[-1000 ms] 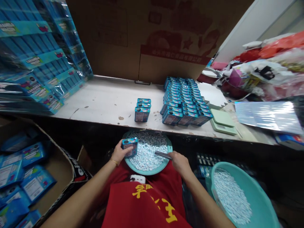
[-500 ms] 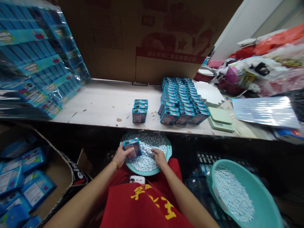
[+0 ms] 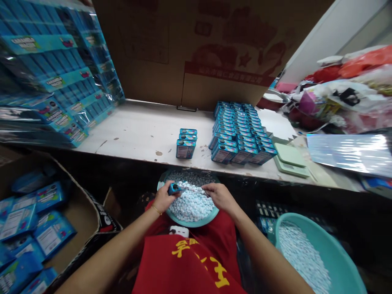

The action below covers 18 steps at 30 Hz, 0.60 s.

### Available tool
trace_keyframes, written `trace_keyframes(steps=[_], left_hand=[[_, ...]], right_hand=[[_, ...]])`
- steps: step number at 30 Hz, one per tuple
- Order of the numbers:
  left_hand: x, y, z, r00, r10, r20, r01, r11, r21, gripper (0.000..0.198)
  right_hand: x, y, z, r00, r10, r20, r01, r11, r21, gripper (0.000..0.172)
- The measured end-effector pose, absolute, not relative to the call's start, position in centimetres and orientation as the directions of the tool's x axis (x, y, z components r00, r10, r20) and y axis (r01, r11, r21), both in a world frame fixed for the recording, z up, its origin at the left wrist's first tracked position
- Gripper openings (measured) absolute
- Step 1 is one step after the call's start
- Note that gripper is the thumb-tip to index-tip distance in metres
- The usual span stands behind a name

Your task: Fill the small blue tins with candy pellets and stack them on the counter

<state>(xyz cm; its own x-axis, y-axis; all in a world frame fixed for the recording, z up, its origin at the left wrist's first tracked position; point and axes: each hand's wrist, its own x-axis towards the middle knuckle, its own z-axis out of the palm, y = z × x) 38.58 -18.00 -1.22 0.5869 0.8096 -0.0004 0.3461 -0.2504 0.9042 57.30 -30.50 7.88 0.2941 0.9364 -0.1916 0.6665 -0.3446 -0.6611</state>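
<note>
My left hand (image 3: 163, 197) is wrapped round a small blue tin (image 3: 175, 188), tipped so that its end faces me over the basin's left side. Under both hands a turquoise basin (image 3: 191, 224) rests on my lap. Small white and pale blue candies (image 3: 192, 204) fill much of it. At the basin's right side my right hand (image 3: 219, 196) is closed, thumb and fingers pinched low over the candies. What lies in that pinch is too small to make out.
Three blue tins (image 3: 185, 149) stand on the white table (image 3: 137, 130), left of a block of many tins (image 3: 239, 139). A green scale (image 3: 290, 159) sits right of them. A second basin (image 3: 339, 249) holds candies. An open carton (image 3: 76, 212) with blue packs stands left.
The tin in my left hand has turned from showing its broad side to showing its narrow end. My right hand has risen slightly and shifted right. The camera view has swung a little.
</note>
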Motion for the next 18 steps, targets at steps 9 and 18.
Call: trace_keyframes(steps=[9, 18], left_hand=[[38.5, -18.2, -1.4, 0.6, 0.799, 0.028, 0.393, -0.326, 0.86, 0.041], [37.3, -17.5, -1.4, 0.562, 0.827, 0.026, 0.274, -0.216, 0.937, 0.039]], right_hand=[[53.1, -27.3, 12.8, 0.263, 0.91, -0.321, 0.949, -0.304, -0.085, 0.028], [57.0, -31.9, 10.2, 0.324, 0.902, -0.286, 0.915, -0.375, -0.148, 0.034]])
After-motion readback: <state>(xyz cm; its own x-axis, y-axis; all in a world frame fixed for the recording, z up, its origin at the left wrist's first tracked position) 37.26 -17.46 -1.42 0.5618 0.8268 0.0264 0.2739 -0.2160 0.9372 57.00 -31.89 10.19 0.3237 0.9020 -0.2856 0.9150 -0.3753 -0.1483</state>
